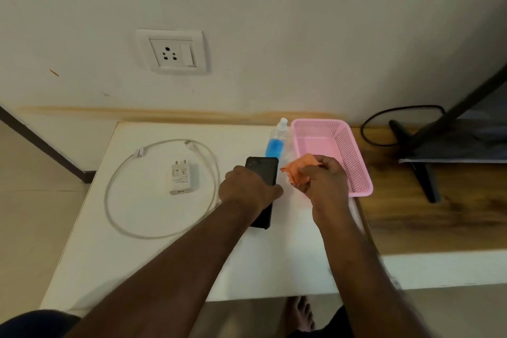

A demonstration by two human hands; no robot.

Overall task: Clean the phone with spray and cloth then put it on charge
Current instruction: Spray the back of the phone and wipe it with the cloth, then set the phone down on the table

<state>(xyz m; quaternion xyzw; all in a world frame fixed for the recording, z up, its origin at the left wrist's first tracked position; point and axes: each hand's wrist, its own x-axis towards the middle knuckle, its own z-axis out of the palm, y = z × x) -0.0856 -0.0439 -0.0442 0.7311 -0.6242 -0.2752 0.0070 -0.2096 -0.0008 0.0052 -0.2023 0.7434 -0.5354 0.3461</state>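
Centre of the frame: a left hand (pixel 248 189) grips a black phone (pixel 262 173) lying on a white table (pixel 153 261), fingers curled over its edges. Just right of it, the right hand (pixel 323 181) pinches a bunched orange cloth (pixel 300 166) above the tabletop. A spray bottle (pixel 277 143) of blue liquid stands just behind the phone, beside a pink basket (pixel 354 162). Left of centre lie a white charger (pixel 181 177) and looped cable (pixel 162 189); a wall socket (pixel 175 52) sits upper left. Risk, as I judge it: lifting the phone or swinging the cloth could tip the close-standing bottle, and a damp phone might meet the charger too soon.
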